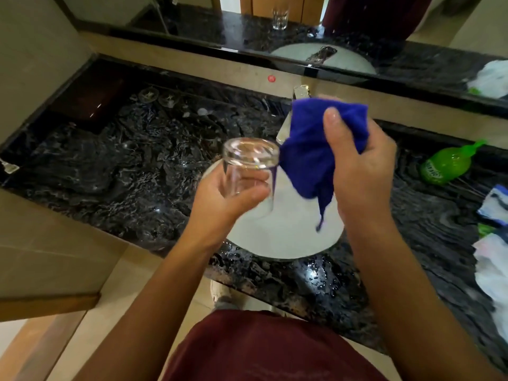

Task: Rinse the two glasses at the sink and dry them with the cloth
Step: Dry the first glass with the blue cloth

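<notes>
- Drying stage by the look of it: left hand (233, 193) wrapped round a clear tumbler (248, 167), held bottom-up and tilted over the white sink basin (288, 237), fingers curled round the lower wall.
- Right hand (357, 166) bunched tight on the blue cloth (316, 149), thumb pressed over the top fold, a corner dangling down toward the basin.
- Cloth just beside the tumbler's base, maybe brushing its right edge. Can't tell for sure if touching.
- Second glass: only spotted in the mirror (192, 31) as a reflection (280, 19) standing upright on the counter; the real one apparently hidden behind the hands or cloth. No idea if rinsed or dried yet.
- Guessing roughly midway: one tumbler probably rinsed (drops all over the front counter edge), wipe still in progress or just starting, other glass still to finish.
- Faucet (298, 92) right behind the cloth, so not much slack going forward. Easy to clip glass on metal there.
- Black marble counter (123, 160) to the left wide open, good landing spot for the dried tumbler.
- Right side more crowded: green lime-juice bottle (445, 163) and crumpled plastic bags (492, 257) near the edge.
- Wet front rim looks slippery, worth setting glass well back from it.
</notes>
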The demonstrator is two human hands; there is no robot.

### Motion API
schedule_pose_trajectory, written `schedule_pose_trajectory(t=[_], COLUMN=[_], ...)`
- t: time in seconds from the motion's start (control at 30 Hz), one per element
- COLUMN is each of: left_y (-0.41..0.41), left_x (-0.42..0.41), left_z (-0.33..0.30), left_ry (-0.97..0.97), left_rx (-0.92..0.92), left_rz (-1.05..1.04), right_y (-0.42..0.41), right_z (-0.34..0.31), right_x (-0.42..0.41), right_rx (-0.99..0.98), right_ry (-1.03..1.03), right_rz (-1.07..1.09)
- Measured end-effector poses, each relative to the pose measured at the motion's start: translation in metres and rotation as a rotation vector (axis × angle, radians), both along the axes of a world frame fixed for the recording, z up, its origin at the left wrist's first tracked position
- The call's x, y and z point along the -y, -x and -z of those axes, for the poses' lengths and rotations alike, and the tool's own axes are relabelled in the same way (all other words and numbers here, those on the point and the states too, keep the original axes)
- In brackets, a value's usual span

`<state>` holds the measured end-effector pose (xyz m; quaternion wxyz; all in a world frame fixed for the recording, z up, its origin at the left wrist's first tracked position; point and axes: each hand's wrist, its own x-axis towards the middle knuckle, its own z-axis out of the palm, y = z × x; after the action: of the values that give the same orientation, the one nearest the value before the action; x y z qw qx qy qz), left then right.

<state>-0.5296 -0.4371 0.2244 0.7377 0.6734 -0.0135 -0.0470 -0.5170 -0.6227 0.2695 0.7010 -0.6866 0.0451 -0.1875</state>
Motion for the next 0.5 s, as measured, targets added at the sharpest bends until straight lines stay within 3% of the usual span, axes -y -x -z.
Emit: schedule_pose_trajectory(t=[0.07,0.17,0.3,0.4,0.5], left_y=[0.003,0.002,0.0,0.003,0.005], left_x=[0.003,0.012,0.006,0.004,0.007], left_z=[-0.003,-0.011,-0.017,-0.022,-0.028], left_ry=[-0.089,-0.161,-0.186,-0.183,-0.183], left_rx=[0.059,0.12,0.141,0.147,0.135], left_rz=[0.075,0.082,0.043,0.054,0.106], right_y=[0.0,0.009,0.018,0.019,0.005], right_z=[-0.008,-0.006,0.004,0.003,-0.003], right_x=[-0.008,-0.019,-0.022,-0.024,-0.016], right_rx=[0.084,0.224,0.372,0.38,0.212], right_ry=[0.018,0.238,0.441,0.538,0.46], right_rz=[-0.171,-0.425,-0.443,-0.447,-0.548])
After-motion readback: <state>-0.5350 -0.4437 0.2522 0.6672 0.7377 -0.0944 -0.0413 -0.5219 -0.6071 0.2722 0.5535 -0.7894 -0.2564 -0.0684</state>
